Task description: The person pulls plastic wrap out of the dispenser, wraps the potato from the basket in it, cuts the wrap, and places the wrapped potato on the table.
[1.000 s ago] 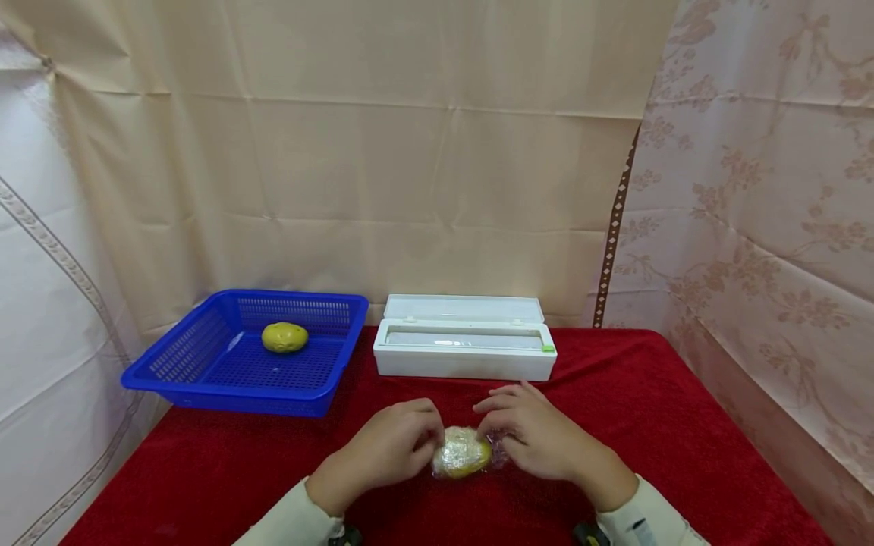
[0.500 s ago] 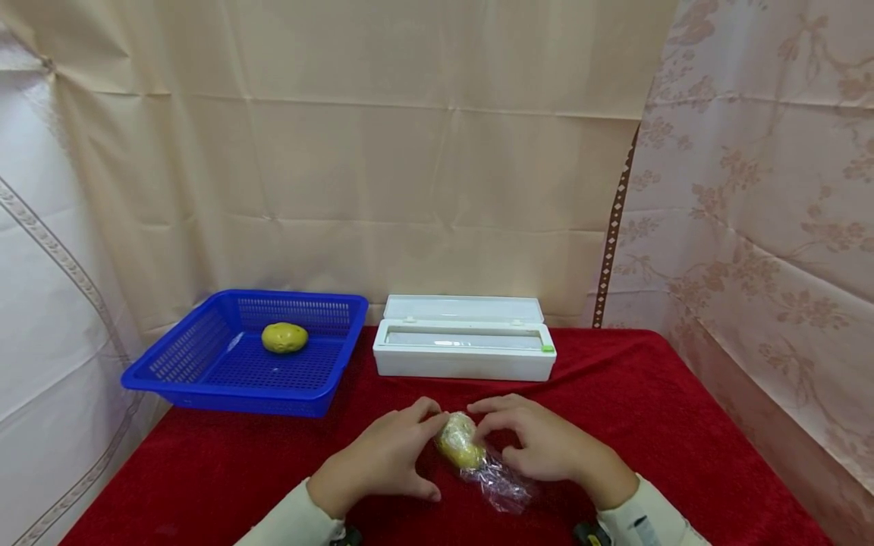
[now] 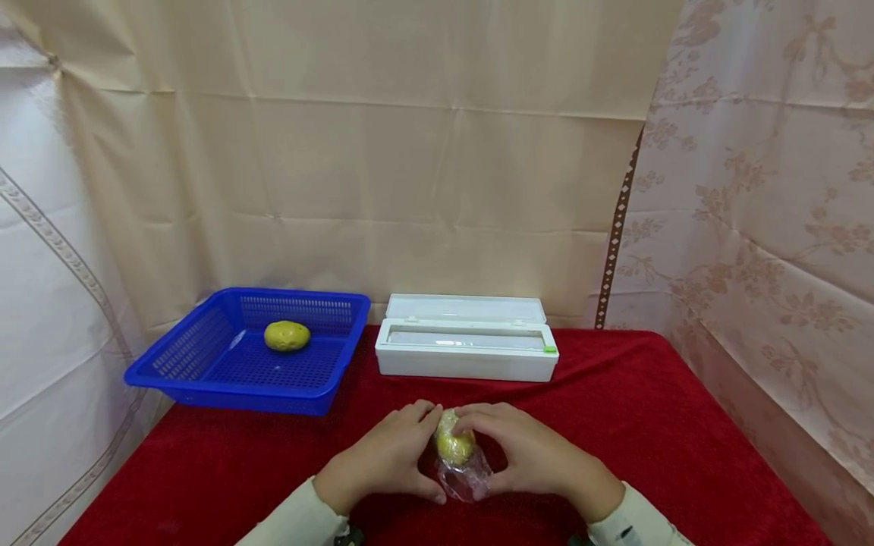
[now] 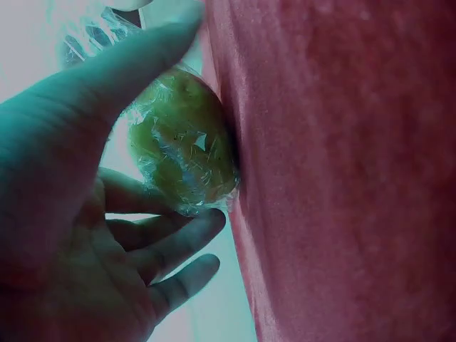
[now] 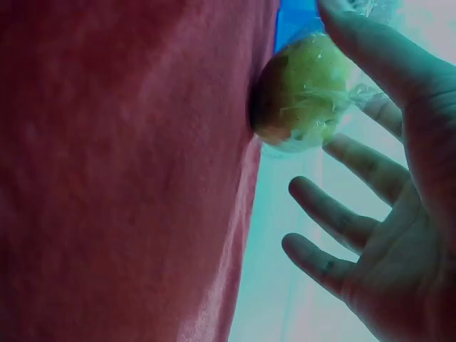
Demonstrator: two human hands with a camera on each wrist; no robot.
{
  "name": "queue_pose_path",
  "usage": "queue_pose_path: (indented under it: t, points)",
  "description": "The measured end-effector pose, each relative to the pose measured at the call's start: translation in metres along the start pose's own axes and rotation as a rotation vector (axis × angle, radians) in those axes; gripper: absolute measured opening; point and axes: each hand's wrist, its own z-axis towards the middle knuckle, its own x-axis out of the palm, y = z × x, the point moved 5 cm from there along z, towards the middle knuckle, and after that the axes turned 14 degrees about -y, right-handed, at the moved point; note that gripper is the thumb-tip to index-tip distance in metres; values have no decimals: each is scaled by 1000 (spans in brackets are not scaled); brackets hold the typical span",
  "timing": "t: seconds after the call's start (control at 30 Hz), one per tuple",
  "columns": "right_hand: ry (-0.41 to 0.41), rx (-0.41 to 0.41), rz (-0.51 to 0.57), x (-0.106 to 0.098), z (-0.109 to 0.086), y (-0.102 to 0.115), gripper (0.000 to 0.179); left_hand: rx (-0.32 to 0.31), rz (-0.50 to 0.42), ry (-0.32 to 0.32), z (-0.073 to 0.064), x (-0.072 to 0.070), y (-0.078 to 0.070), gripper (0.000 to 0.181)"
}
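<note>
The wrapped potato [image 3: 456, 444] no longer lies crosswise between the hands as it did a second ago: its long side now runs away from the person. Its loose film [image 3: 464, 481], mostly tucked by the right fingers then and fanned out toward the near right half a second ago, now points straight back at the person, between the two thumbs. The left hand [image 3: 392, 455], once bunched at the potato's left end, is spread, its thumb swung well away from its fingers. The right hand [image 3: 526, 455] has shifted left, forefinger over the potato, thumb (previously drawn in toward the fingers) now stretched down to the film's edge.
</note>
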Motion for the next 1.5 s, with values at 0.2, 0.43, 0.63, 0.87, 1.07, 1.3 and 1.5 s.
queue_pose_path:
  t: [0.2,0.43,0.63,0.87,1.07,1.3,1.5]
  points:
    - [-39,-27,-51,2,1,4,60,-4,-67,-30,-1,-2,-2,116]
    - [-56,-26,1,0,1,4,40,-48,-110,-12,1,-3,1,103]
    - [-87,-11,86,-1,2,0,19,-45,-81,-43,5,-3,3,87]
    - [-155,-16,159,0,4,1,7,-34,-120,-110,8,-6,2,72]
    - [-219,103,179,0,5,-2,26,-40,-175,-168,8,-6,1,59]
    - [-243,176,234,2,5,-6,39,-61,-273,-198,10,-5,0,48]
    - [-154,242,381,6,3,-14,33,-94,-392,-184,11,-4,-1,48]
